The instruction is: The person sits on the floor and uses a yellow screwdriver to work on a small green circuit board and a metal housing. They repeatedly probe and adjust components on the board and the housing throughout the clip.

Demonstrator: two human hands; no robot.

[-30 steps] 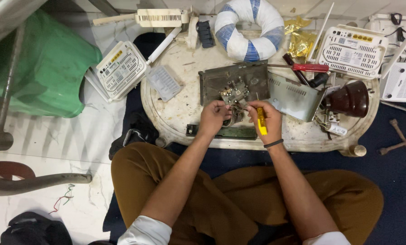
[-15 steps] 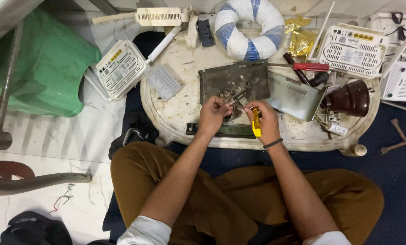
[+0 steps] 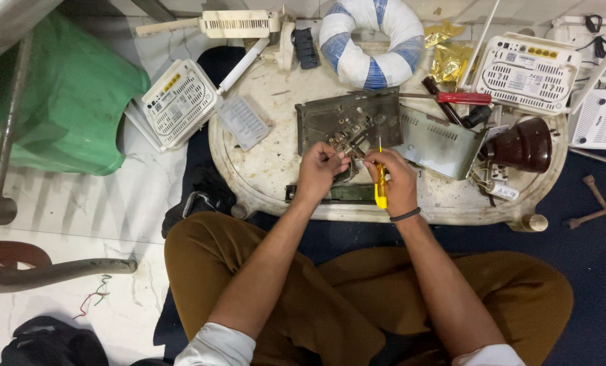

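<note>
1. The right hand [image 3: 396, 181] is clenched around a yellow-handled screwdriver [image 3: 381, 183], tip pointing away toward the board.
2. The left hand [image 3: 318, 169] pinches a small metal part at the dark circuit board [image 3: 347, 118], which lies mid-table.
3. Beyond on the round table [image 3: 262, 159]: grey metal cover [image 3: 438, 142], red-handled screwdriver [image 3: 462, 98], blue-and-white ring [image 3: 370, 42].

Floor-level electronics repair workshop: low round table [image 3: 269, 163] holds an opened circuit board [image 3: 347, 122]; white routers [image 3: 526, 64] and red-handled screwdriver [image 3: 462, 98] lie around that board.
</note>
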